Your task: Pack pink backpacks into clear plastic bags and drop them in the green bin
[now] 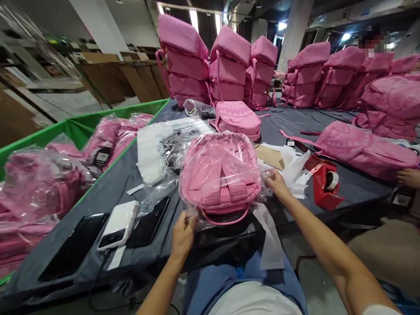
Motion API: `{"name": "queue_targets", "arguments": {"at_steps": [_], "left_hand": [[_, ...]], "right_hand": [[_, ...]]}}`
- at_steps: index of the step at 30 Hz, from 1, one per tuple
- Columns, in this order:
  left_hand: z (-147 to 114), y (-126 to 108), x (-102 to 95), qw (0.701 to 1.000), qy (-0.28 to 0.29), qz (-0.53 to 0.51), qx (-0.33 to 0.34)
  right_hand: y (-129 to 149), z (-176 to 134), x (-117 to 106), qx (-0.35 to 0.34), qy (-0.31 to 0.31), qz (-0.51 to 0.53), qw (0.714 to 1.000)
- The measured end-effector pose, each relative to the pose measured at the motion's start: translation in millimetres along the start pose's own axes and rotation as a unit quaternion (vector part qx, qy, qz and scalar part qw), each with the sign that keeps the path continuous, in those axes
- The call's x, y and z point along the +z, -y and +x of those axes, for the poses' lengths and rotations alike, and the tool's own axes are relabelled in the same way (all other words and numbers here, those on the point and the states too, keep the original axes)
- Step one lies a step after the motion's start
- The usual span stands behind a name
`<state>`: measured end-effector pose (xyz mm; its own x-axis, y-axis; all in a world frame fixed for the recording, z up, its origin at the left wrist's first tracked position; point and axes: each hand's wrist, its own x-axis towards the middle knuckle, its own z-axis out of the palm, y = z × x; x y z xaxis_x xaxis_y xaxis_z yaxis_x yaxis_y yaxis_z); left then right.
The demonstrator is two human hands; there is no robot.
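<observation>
A pink backpack (219, 175) lies in front of me inside a clear plastic bag (203, 151), its straps and top handle loop showing. My left hand (183, 232) is closed on the bag's plastic at the near left corner. On the other side, my right hand (275, 183) pinches the plastic by the backpack's right edge. A strip of thin white sheet (269, 236) hangs over the table edge below the right side of the bag. Behind the wrapped backpack sits an unwrapped pink backpack (238, 117).
Left are phones (75, 245) and a white power bank (118, 225), beside a green-lined bin (82, 122) of bagged backpacks. Right stands a red tape dispenser (326, 186) near another backpack (364, 151) and a co-worker's hand (408, 177). Tall backpack stacks (187, 61) line the back.
</observation>
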<state>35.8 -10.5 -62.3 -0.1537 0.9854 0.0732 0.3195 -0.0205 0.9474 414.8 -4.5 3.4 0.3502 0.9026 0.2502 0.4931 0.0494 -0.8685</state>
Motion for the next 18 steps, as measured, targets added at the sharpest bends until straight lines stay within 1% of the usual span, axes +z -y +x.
{"name": "queue_targets", "arguments": {"at_steps": [1,2,3,4,5,6,7,8,9,10,11,12,13,14,15,16,17,18], "left_hand": [[-2,5,-10.3,0.999,-0.028,-0.018,-0.025],[-10,13,-21.8,0.996,-0.064,-0.035,-0.052],[-22,22,-32.9,0.990,-0.107,-0.049,-0.081],[-37,30,-41.6,0.982,-0.143,-0.060,-0.109],[-55,37,-46.4,0.975,-0.155,-0.072,-0.139],[-74,41,-46.2,0.973,-0.138,-0.083,-0.168],[-91,41,-40.9,0.973,-0.095,-0.088,-0.191],[-104,38,-31.1,0.976,-0.038,-0.088,-0.196],[-113,32,-18.0,0.981,0.024,-0.078,-0.175],[-117,25,-3.1,0.987,0.079,-0.057,-0.125],[-117,17,11.9,0.992,0.108,-0.030,-0.052],[-112,9,25.4,0.992,0.118,-0.001,0.032],[-105,3,36.2,0.985,0.117,0.029,0.119],[-96,-3,43.6,0.971,0.111,0.061,0.204],[-85,-7,47.2,0.949,0.099,0.094,0.283],[-75,-10,47.3,0.924,0.080,0.127,0.353],[-64,-12,44.6,0.896,0.057,0.163,0.408],[-53,-13,40.0,0.871,0.027,0.202,0.447]], "right_hand": [[-5,-3,-13,-0.016,-0.019,-0.029,0.999],[-11,-13,-28,-0.033,-0.046,-0.066,0.996],[-17,-30,-42,-0.045,-0.070,-0.107,0.991],[-23,-51,-53,-0.042,-0.078,-0.136,0.987],[-28,-75,-60,-0.012,-0.065,-0.148,0.987],[-31,-100,-63,0.044,-0.017,-0.140,0.989],[-32,-124,-60,0.110,0.038,-0.100,0.988],[-29,-146,-52,0.167,0.082,-0.035,0.982],[-22,-163,-39,0.216,0.126,0.041,0.967],[-12,-175,-22,0.249,0.171,0.109,0.947],[0,-181,-3,0.269,0.222,0.166,0.922],[13,-182,17,0.280,0.261,0.209,0.900],[27,-177,35,0.279,0.281,0.242,0.885],[40,-168,50,0.269,0.280,0.268,0.882],[51,-157,60,0.245,0.254,0.285,0.891],[62,-146,67,0.208,0.212,0.290,0.910],[70,-135,69,0.159,0.160,0.276,0.934],[75,-126,69,0.089,0.110,0.242,0.960]]}}
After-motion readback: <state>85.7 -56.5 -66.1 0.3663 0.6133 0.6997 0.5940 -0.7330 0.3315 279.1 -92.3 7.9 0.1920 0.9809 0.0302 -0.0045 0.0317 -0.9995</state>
